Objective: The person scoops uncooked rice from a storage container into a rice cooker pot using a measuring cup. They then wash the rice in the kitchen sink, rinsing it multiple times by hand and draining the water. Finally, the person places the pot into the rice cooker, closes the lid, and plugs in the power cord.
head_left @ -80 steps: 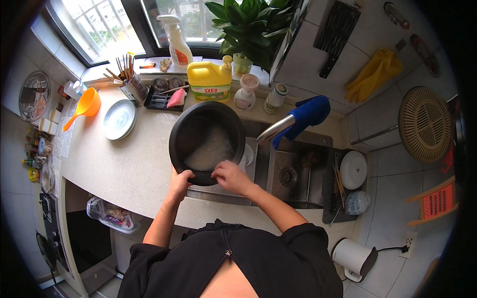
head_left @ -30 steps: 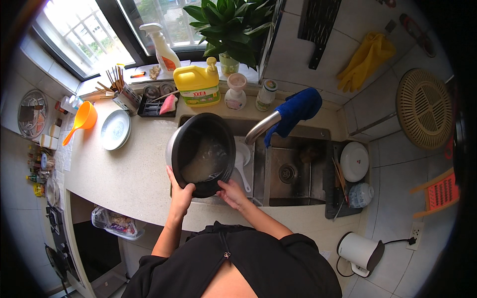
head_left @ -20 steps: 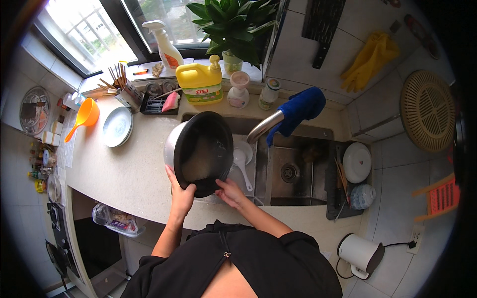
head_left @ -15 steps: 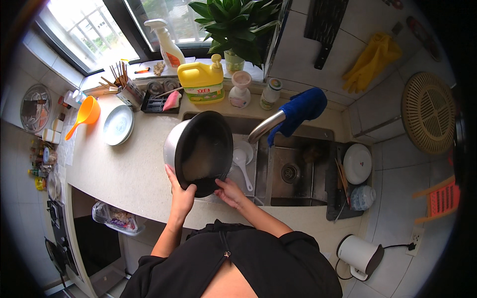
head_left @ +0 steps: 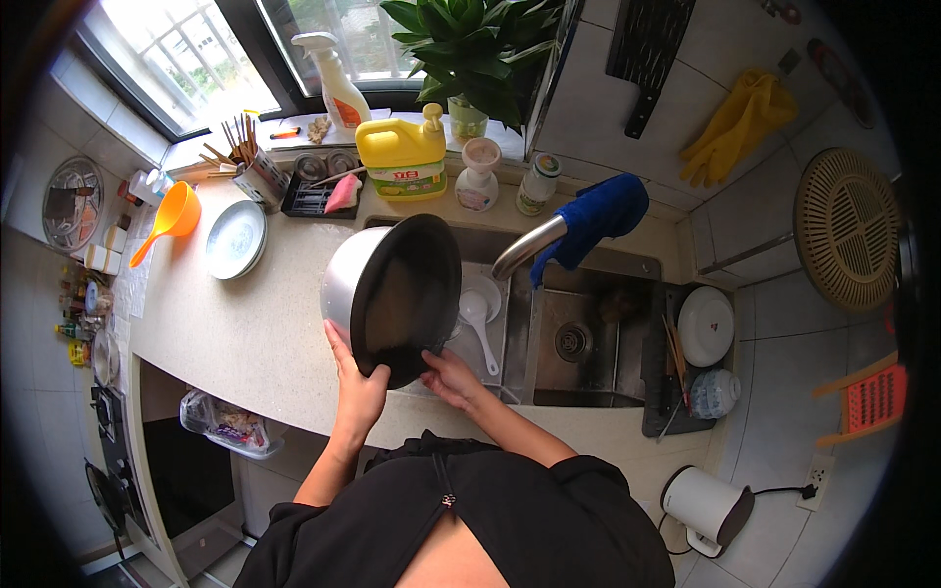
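Observation:
A round pot [head_left: 397, 294] with a dark inside and a silver outer wall is tipped steeply on its side over the left part of the sink [head_left: 578, 343], its mouth facing right. My left hand [head_left: 355, 377] grips its lower rim from the left. My right hand [head_left: 446, 377] holds the rim at the bottom right. Below the pot in the sink lie a white bowl and a white spoon [head_left: 478, 314]. The curved tap [head_left: 524, 250] stands just right of the pot, with a blue cloth [head_left: 593, 216] draped over it.
On the counter behind stand a yellow detergent jug [head_left: 404, 157], a spray bottle [head_left: 336, 83], a potted plant [head_left: 470, 49], small jars, a white plate [head_left: 235, 238] and an orange funnel [head_left: 172, 216]. A white lid [head_left: 706, 325] rests right of the sink. A white kettle [head_left: 704, 505] is at lower right.
The pot lay nearly flat with whitish water inside; it has been tipped up toward the sink, mouth turning right, and the inside now looks dark. Both hands stayed on its rim.

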A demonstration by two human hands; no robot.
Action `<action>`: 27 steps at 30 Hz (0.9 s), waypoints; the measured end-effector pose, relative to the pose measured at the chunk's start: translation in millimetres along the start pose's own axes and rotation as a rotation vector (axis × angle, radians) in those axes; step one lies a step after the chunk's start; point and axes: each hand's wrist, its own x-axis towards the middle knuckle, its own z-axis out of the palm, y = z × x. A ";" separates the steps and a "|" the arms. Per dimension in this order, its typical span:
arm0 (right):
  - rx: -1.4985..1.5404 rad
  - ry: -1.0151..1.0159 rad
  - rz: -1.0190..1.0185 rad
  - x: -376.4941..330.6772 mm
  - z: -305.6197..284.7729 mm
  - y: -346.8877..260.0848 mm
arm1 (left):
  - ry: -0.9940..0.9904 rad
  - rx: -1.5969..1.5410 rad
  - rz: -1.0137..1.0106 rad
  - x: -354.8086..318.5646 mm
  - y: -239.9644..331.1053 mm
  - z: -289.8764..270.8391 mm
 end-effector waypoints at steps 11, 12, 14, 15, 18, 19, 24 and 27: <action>-0.028 -0.066 -0.005 1.6 1.7 1.2 | 0.021 0.042 0.023 -6.9 15.3 -3.7; -0.020 -0.068 -0.002 0.6 3.1 0.6 | 0.021 0.042 0.022 -7.5 16.9 -4.2; -0.003 -0.074 0.004 -3.5 9.0 -1.7 | 0.023 0.042 0.019 -8.9 20.2 -5.5; -0.008 -0.076 0.001 -4.7 12.1 -2.8 | 0.024 0.051 0.025 -9.4 22.1 -6.2; -0.014 -0.085 -0.005 -5.3 16.6 -3.7 | 0.020 0.070 0.045 -10.8 27.8 -7.7; -0.013 -0.091 -0.002 -4.3 16.0 -3.2 | 0.017 0.068 0.050 -11.4 29.4 -8.2; 0.023 -0.133 -0.018 -2.2 19.9 -2.0 | 0.023 0.103 0.065 -13.5 35.2 -10.5; 0.025 -0.140 -0.027 -2.2 24.6 -2.8 | 0.031 0.119 0.073 -14.9 40.3 -11.9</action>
